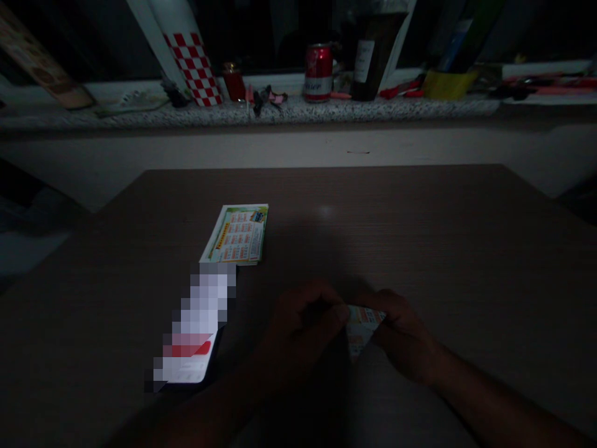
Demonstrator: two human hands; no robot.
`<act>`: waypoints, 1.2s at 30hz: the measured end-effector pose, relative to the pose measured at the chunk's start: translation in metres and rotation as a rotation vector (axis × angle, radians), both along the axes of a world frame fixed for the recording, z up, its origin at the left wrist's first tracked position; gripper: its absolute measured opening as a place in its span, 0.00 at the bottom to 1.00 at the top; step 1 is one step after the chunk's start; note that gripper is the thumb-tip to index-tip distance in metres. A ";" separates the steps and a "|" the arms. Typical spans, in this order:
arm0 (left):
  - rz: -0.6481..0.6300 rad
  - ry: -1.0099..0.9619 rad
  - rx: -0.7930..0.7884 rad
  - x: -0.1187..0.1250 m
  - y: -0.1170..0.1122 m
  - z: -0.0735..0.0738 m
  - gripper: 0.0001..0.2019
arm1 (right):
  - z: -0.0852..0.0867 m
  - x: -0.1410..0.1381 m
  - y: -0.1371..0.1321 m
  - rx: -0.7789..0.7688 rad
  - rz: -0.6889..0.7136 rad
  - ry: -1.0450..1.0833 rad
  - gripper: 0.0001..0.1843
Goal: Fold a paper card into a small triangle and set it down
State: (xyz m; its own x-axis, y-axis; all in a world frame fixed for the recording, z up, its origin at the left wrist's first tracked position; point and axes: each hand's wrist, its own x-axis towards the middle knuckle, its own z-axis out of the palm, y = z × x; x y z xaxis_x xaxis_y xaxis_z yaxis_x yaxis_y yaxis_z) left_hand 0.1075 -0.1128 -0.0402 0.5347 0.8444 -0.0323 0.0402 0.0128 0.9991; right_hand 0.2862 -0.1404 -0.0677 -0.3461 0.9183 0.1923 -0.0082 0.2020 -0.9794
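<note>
Between my two hands is a small piece of printed paper [362, 330], folded to a triangular shape that narrows toward me. My left hand [310, 320] pinches its left corner between thumb and fingertips. On the other side my right hand [403, 336] grips the right edge, its fingers partly in shadow. A stack of printed cards [237, 233] with rows of small print lies on the table, ahead and to the left. Close to my left forearm rests a lit phone [191, 367], most of its screen blurred out.
The brown table [420, 218] ends at a white wall. Above it, a granite sill [280, 115] carries a red can [318, 71], a red-and-white checkered bottle [193, 65], a dark container [375, 56], a small red bottle [233, 82] and a yellow object [448, 85]. The light is dim.
</note>
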 end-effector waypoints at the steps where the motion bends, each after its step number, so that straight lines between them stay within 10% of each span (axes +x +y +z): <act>1: 0.004 0.013 -0.011 0.000 0.000 0.001 0.09 | 0.000 0.000 0.000 -0.011 -0.001 0.001 0.13; 21: -0.109 0.143 0.060 -0.005 -0.002 0.000 0.17 | -0.001 -0.001 0.000 -0.189 0.145 0.165 0.20; 36: -0.025 0.094 -0.051 -0.007 -0.001 -0.005 0.18 | 0.010 0.004 -0.003 -0.128 0.133 0.043 0.01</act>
